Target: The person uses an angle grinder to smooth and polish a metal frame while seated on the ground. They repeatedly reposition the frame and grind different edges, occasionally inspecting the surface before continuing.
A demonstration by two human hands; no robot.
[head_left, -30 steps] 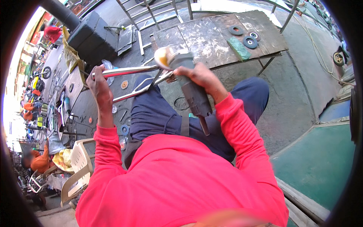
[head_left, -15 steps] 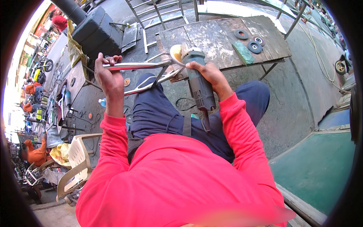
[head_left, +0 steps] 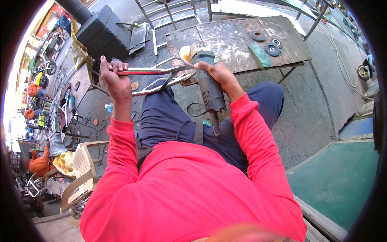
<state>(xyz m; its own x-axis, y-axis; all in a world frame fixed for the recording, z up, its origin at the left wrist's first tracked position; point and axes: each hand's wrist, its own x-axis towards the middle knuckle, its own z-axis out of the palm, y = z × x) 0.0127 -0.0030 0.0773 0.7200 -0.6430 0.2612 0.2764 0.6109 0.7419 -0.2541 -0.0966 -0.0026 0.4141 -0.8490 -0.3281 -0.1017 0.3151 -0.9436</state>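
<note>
Metal frame point(head_left: 155, 78) clenched in the left hand point(head_left: 112, 78), grinder point(head_left: 206, 78) in the right hand's point(head_left: 217, 74) grip; grinding discs point(head_left: 267, 42) lie behind on the rusty tabletop point(head_left: 229, 38), plastic chair point(head_left: 82, 171) at left.

Worktable point(head_left: 242, 44) blocks ahead; discs point(head_left: 266, 42) far right; floor point(head_left: 310, 109) right probably free.

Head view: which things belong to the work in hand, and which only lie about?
In use: left hand gripping metal frame; right hand holding angle grinder.
Lying about: three discs, green block, workbench, plastic chair.
</note>
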